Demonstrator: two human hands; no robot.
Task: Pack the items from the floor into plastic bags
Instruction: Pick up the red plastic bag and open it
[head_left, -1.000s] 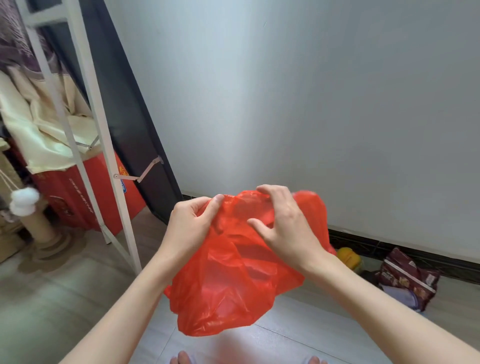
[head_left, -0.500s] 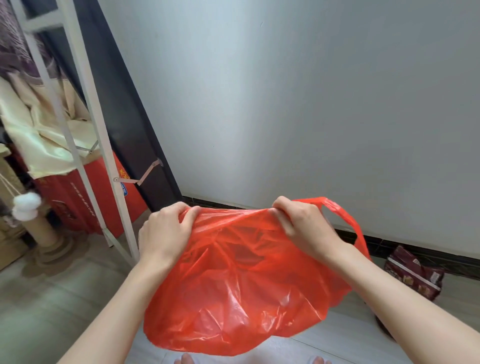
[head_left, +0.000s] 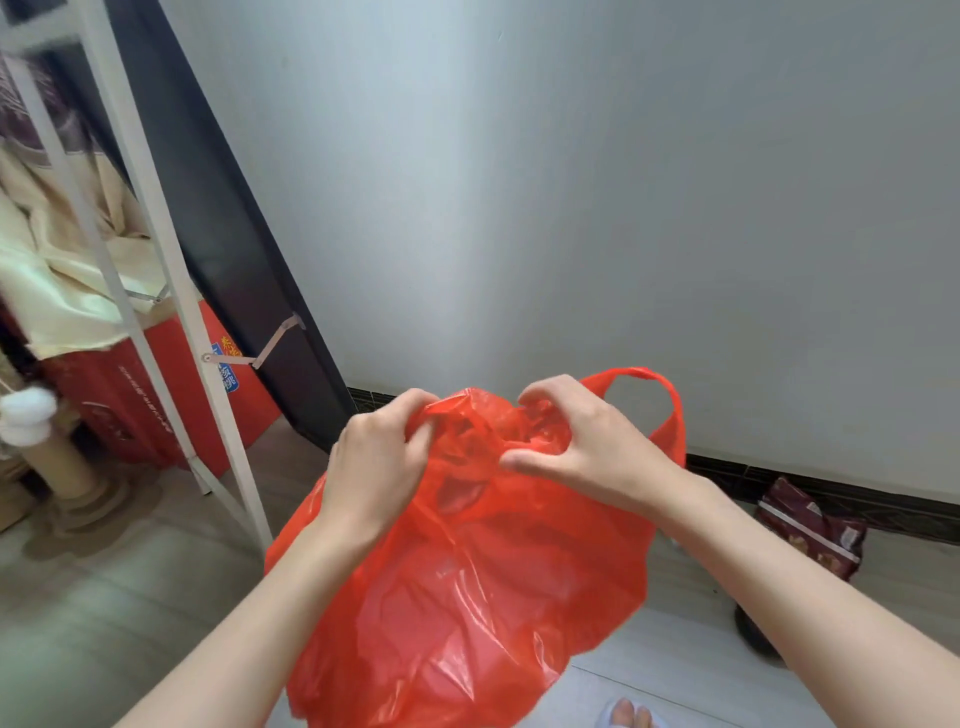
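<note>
A red plastic bag (head_left: 467, 587) hangs in front of me, puffed out below its mouth. My left hand (head_left: 376, 462) pinches the left side of the bag's rim. My right hand (head_left: 587, 447) grips the bunched rim on the right, close to the left hand. One handle loop (head_left: 660, 395) sticks up behind my right hand. On the floor by the wall lies a dark red snack packet (head_left: 810, 530). A dark round item (head_left: 753, 629) shows just behind my right forearm, mostly hidden.
A white metal rack frame (head_left: 171, 291) leans at the left, with a red carton (head_left: 156, 395) and cream cloth (head_left: 57, 291) behind it. A cat scratching post (head_left: 57, 457) stands far left. The grey wall and black skirting run across the back. My toes (head_left: 628, 714) show at the bottom.
My hands had pulled the bag's mouth wide apart; they have now come back together, bunching the rim. The bag has filled out and hangs lower.
</note>
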